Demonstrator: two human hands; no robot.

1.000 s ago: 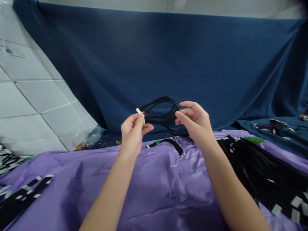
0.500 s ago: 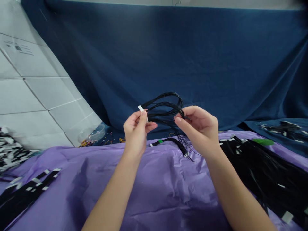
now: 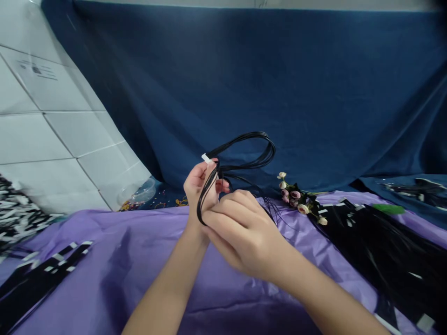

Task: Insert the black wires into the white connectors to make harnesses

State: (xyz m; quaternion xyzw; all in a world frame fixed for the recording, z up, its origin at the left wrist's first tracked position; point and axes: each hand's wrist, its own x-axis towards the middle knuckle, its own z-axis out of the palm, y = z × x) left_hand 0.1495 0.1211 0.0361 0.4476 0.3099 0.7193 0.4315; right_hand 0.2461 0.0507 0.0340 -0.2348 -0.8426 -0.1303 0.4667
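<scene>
A looped bundle of thin black wires (image 3: 249, 166) with a white connector (image 3: 206, 158) at one end hangs in the air above the purple sheet. My left hand (image 3: 202, 190) is closed around the bundle just below the connector, the thumb pressed on it. My right hand (image 3: 244, 232) pinches a second loop of the wires and holds it bent down across the left thumb and wrist. Loose wire ends trail down behind the right hand. That hand hides part of the bundle.
Purple sheeting (image 3: 146, 270) covers the table. A heap of black cables (image 3: 384, 260) lies right, beside artificial flowers (image 3: 295, 195). More cables with white connectors (image 3: 49, 270) lie left. A clear plastic bowl (image 3: 143, 193) stands behind, near white tiles (image 3: 52, 135).
My right hand has moved left and down, pulling one wire loop across my left hand. The flowers are now visible. The short cable with a green mark behind my hands no longer shows.
</scene>
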